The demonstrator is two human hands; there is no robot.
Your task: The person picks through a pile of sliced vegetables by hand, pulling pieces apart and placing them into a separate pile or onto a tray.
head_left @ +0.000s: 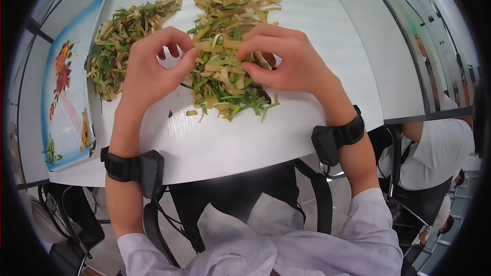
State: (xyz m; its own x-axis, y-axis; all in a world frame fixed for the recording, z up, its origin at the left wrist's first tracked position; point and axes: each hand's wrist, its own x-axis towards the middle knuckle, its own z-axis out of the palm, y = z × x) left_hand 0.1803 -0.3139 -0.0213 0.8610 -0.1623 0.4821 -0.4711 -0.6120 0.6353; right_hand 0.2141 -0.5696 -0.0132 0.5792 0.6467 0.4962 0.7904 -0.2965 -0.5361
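Note:
A long pile of cut vegetable strips (222,79), pale yellow and green with some dark pieces, lies on the white table between my hands. At its left edge is my left hand (156,66), thumb and index fingertips pinched together beside a pale strip. What sits in that pinch, if anything, is too small to make out. My right hand (286,59) curls over the pile's right side, its thumb and fingertips close together among the strips. Whatever it grips there I cannot make out. A second pile of similar strips (115,53) lies left, partly behind my left hand.
A blue-edged white tray (74,84) with a floral pattern stands at the far left, a few green pieces (52,151) in its near corner. White panels (353,30) border the table. A person in a white shirt (434,153) sits at right.

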